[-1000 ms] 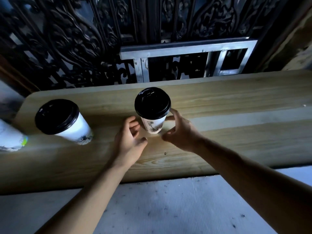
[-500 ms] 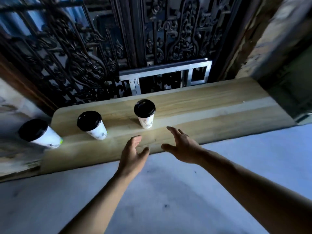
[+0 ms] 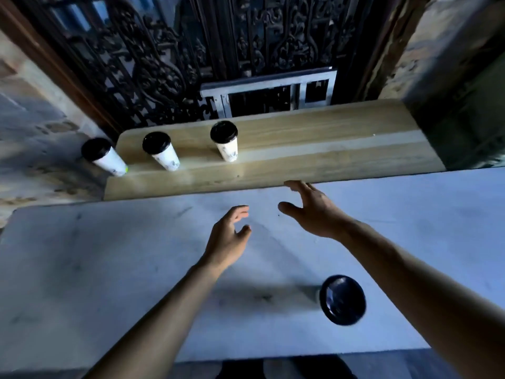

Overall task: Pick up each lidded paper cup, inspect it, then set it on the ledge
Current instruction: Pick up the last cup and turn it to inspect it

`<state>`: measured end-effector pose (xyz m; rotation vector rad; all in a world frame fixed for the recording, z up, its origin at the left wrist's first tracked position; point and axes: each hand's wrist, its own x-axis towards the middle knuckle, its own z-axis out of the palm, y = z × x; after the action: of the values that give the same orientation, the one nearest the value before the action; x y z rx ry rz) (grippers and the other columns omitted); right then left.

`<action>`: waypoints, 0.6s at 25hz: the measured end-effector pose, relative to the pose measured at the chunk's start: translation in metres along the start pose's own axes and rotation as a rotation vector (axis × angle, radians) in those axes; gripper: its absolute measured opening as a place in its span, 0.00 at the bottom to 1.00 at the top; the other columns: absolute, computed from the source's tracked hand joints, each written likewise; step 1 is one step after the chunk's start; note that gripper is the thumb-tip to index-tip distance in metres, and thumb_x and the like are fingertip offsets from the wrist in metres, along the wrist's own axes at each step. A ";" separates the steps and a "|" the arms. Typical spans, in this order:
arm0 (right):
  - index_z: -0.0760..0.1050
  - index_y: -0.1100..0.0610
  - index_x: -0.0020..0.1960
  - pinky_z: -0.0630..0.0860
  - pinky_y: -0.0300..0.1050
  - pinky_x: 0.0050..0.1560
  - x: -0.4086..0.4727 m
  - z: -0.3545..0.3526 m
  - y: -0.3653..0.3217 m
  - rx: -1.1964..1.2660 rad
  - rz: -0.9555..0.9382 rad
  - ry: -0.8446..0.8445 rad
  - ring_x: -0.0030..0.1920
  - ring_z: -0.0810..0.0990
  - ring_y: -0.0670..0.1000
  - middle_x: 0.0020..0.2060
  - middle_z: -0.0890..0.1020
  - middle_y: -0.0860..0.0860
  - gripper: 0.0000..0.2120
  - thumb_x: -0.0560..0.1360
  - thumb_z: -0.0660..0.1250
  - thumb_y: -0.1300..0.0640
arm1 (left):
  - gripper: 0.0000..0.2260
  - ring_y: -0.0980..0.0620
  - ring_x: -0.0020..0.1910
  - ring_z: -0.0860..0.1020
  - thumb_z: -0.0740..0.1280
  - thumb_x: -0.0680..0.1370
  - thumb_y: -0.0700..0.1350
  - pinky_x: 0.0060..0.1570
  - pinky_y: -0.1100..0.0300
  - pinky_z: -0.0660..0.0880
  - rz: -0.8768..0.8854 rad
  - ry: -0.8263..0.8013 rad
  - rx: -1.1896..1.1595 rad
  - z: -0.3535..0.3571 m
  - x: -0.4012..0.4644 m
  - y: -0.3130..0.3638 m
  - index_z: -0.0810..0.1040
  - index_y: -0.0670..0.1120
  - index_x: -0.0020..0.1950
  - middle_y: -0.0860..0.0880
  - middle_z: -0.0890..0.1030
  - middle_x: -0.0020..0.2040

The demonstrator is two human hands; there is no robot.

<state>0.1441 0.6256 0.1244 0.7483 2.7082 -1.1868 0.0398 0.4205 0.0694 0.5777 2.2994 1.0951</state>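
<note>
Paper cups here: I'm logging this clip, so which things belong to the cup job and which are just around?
Part of the job:
- three lidded cups on the wooden ledge: left cup, middle cup, right cup
- a fourth cup on the white table
- left hand and right hand, both empty

Just around:
- carved dark screen
- metal frame

near cup (image 3: 342,299) blurred, body hidden beneath lid

No readable text, labels, numbers
</note>
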 end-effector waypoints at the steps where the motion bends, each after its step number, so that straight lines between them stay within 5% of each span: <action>1: 0.70 0.52 0.73 0.70 0.47 0.67 -0.016 -0.006 0.013 0.015 0.001 0.008 0.72 0.73 0.54 0.70 0.76 0.54 0.25 0.79 0.68 0.46 | 0.20 0.52 0.68 0.78 0.66 0.78 0.37 0.70 0.53 0.73 -0.005 -0.002 0.010 0.010 -0.018 -0.003 0.76 0.47 0.69 0.48 0.83 0.65; 6: 0.77 0.43 0.57 0.73 0.46 0.64 -0.094 -0.024 0.076 0.178 0.009 -0.054 0.62 0.79 0.46 0.59 0.83 0.48 0.11 0.77 0.70 0.54 | 0.26 0.55 0.68 0.78 0.67 0.72 0.44 0.70 0.52 0.73 -0.116 -0.026 0.010 0.076 -0.110 -0.010 0.75 0.53 0.71 0.51 0.81 0.67; 12: 0.74 0.44 0.58 0.74 0.44 0.65 -0.152 -0.010 0.128 0.380 0.030 -0.126 0.63 0.78 0.47 0.57 0.80 0.42 0.19 0.74 0.72 0.63 | 0.41 0.50 0.79 0.65 0.76 0.73 0.42 0.74 0.55 0.67 -0.194 -0.235 0.084 0.150 -0.143 0.007 0.59 0.55 0.81 0.51 0.65 0.80; 15: 0.74 0.46 0.56 0.75 0.37 0.62 -0.167 0.006 0.137 0.399 0.007 -0.117 0.60 0.79 0.38 0.55 0.79 0.39 0.20 0.72 0.70 0.67 | 0.46 0.54 0.78 0.64 0.76 0.73 0.41 0.69 0.64 0.62 -0.154 -0.272 0.079 0.167 -0.139 0.005 0.52 0.52 0.84 0.52 0.64 0.80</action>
<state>0.3541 0.6338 0.0736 0.6982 2.3992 -1.7373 0.2516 0.4396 0.0218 0.5333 2.1178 0.8034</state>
